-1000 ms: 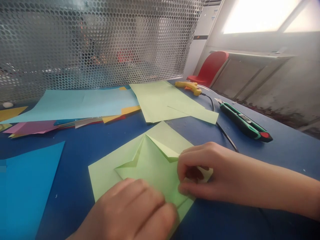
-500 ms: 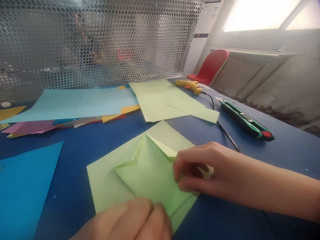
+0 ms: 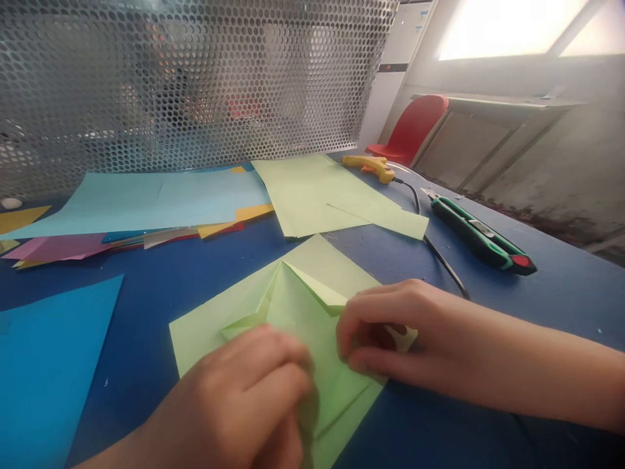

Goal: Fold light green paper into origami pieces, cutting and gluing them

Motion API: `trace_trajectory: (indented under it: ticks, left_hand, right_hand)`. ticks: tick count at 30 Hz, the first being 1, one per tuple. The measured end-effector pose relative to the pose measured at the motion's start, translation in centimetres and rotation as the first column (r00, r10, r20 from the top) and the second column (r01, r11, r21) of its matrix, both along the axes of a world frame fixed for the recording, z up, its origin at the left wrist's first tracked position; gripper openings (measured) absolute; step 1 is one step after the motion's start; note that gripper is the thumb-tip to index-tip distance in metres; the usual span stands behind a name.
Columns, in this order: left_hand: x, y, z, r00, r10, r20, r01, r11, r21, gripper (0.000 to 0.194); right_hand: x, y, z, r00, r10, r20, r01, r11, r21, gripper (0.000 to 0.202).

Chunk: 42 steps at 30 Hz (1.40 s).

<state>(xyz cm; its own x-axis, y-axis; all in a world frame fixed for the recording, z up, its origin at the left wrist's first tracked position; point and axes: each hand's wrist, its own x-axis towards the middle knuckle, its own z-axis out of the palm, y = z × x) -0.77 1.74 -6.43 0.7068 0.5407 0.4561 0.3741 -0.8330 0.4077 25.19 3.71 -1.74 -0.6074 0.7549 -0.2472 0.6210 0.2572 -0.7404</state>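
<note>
A stained pale wall with a bright window [image 3: 498,26] is seen beyond the right edge of a blue table [image 3: 156,280]; a red chair [image 3: 415,130] is placed past the far right corner. The far edge is screened by a perforated metal panel [image 3: 205,78]. Along that edge, a light-blue sheet [image 3: 161,202] is laid over a stack of coloured papers [image 3: 68,247], beside a light-green sheet [image 3: 322,195] with a narrow flap pointing toward the right edge. A bright-blue sheet [image 3: 43,365] is spread on the left side.

At the middle, well in from the far and right edges, a light-green paper star [image 3: 322,352] is set within a pale-green backing sheet [image 3: 205,332]. Its lower left is hidden by the left hand [image 3: 244,397], blurred, with fingers curled; whether paper is gripped cannot be told. Its right point is covered by the right hand [image 3: 385,329], thumb and fingertips bent close together against the paper; a firm pinch cannot be confirmed.

Near the right edge, a green-and-black utility knife [image 3: 481,234] is laid, blade out. A yellow glue gun [image 3: 368,168] is left by the far right corner, its black cord [image 3: 444,267] passing behind the right forearm.

Compared with half a second ago, the left hand has been raised from the star's bottom to its left side; the right hand is kept in place.
</note>
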Motion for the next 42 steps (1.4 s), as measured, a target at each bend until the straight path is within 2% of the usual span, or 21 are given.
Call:
trace_trajectory:
  ticks: [2, 4, 7, 9, 14, 17, 19, 21, 24, 27, 32, 34, 39, 42]
  left_hand:
    - [0.4, 0.1, -0.2, 0.999, 0.038, 0.030, -0.036, 0.997, -0.066, 0.032]
    - [0.7, 0.0, -0.2, 0.997, 0.080, -0.007, -0.080, 0.997, -0.021, 0.032]
    - [1.0, -0.4, 0.1, 0.973, 0.222, -0.066, -0.215, 0.972, 0.099, 0.036]
    - [1.1, -0.6, 0.2, 0.954, 0.283, -0.095, -0.272, 0.956, 0.110, 0.039]
    - [1.2, -0.6, -0.3, 0.936, 0.315, -0.159, -0.330, 0.941, -0.078, 0.037]
    - [1.0, -0.5, -0.5, 0.928, 0.316, -0.199, -0.345, 0.929, -0.132, 0.036]
    - [0.9, -0.4, -0.5, 0.931, 0.303, -0.204, -0.336, 0.930, -0.148, 0.035]
    - [0.9, -0.5, -0.5, 0.934, 0.295, -0.200, -0.327, 0.933, -0.152, 0.035]
    - [1.0, -0.5, -0.4, 0.933, 0.297, -0.201, -0.331, 0.930, -0.162, 0.035]
    - [1.2, -0.7, -0.3, 0.925, 0.323, -0.202, -0.357, 0.919, -0.164, 0.036]
    - [1.3, -0.8, -0.2, 0.926, 0.322, -0.198, -0.355, 0.921, -0.161, 0.056]
    - [1.4, -0.8, -0.1, 0.922, 0.332, -0.199, -0.365, 0.918, -0.158, 0.061]
    - [1.3, -0.7, -0.3, 0.911, 0.351, -0.217, -0.382, 0.916, -0.122, 0.063]
    - [0.9, -0.4, -1.0, 0.909, 0.346, -0.232, -0.360, 0.933, -0.022, 0.061]
  right_hand:
    - [-0.1, 0.1, 0.3, 1.000, 0.015, 0.005, -0.015, 1.000, 0.020, 0.007]
    - [-0.2, 0.2, 0.5, 1.000, 0.015, 0.006, -0.015, 0.999, 0.040, 0.003]
    - [-0.3, 0.3, 0.5, 1.000, 0.000, 0.002, 0.000, 1.000, 0.031, 0.015]
    - [-0.3, 0.3, 0.4, 1.000, -0.006, 0.005, 0.006, 1.000, 0.019, 0.020]
    - [-0.2, 0.2, 0.2, 1.000, 0.002, 0.010, -0.003, 0.999, 0.041, 0.029]
    - [-0.3, 0.1, 0.3, 0.999, 0.032, 0.012, -0.033, 0.996, 0.088, 0.029]
    - [-0.2, 0.1, 0.3, 0.995, 0.099, 0.009, -0.100, 0.985, 0.142, 0.022]
    - [-0.1, 0.1, 0.1, 0.973, 0.231, -0.005, -0.224, 0.950, 0.216, 0.009]
    - [0.0, -0.2, -0.5, 0.902, 0.432, 0.011, -0.408, 0.843, 0.352, 0.026]
    - [-0.2, -0.5, -1.0, 0.875, 0.480, 0.071, -0.457, 0.766, 0.451, 0.031]
    - [-0.6, -0.7, -1.3, 0.844, 0.531, 0.078, -0.491, 0.704, 0.513, 0.031]
    - [-0.6, -0.8, -1.3, 0.845, 0.526, 0.098, -0.496, 0.703, 0.509, 0.032]
    - [-0.7, -0.9, -1.3, 0.858, 0.507, 0.081, -0.484, 0.745, 0.460, 0.035]
    - [-0.7, -0.9, -1.3, 0.863, 0.500, 0.070, -0.476, 0.761, 0.441, 0.037]
